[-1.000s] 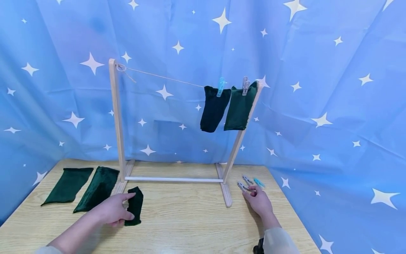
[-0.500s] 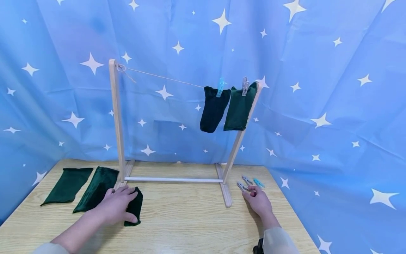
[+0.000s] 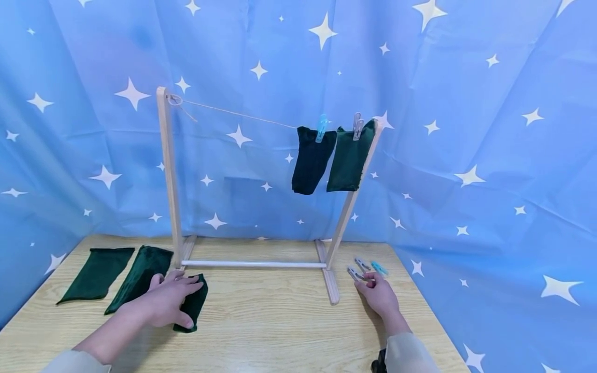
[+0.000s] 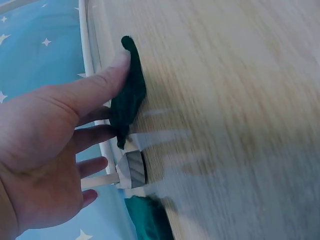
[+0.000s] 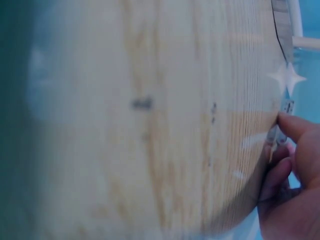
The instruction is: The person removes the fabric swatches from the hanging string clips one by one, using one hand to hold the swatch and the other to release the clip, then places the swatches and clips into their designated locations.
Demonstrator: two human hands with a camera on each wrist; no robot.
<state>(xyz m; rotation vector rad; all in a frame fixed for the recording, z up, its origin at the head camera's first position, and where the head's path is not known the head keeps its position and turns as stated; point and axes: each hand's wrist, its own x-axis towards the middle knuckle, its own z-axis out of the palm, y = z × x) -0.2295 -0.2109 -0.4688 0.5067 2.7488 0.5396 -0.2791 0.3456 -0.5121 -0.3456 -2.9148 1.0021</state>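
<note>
A small dark green velvet cloth [image 3: 196,302] lies on the table under my left hand [image 3: 163,300]. The thumb is at its near end and the fingertips are at its far end, spread and fairly straight; the left wrist view shows the cloth [image 4: 131,95] bunched beside the thumb. At the right, my right hand [image 3: 380,296] pinches a grey clothespin [image 3: 355,273] between thumb and curled fingers, low over the table. Another grey clothespin [image 3: 361,264] and a light blue clothespin [image 3: 380,268] lie just beyond those fingers.
A wooden rack [image 3: 169,176] with a string [image 3: 238,112] stands behind the hands. Two green cloths, a darker one [image 3: 312,163] and a lighter one [image 3: 347,166], hang pegged at its right. Two more, a flat cloth [image 3: 95,274] and a creased cloth [image 3: 142,272], lie left.
The left hand has gone from a pointing index finger to spread fingers over the cloth. The cloth's near end has shifted slightly left. My right hand has stayed at the clothespin.
</note>
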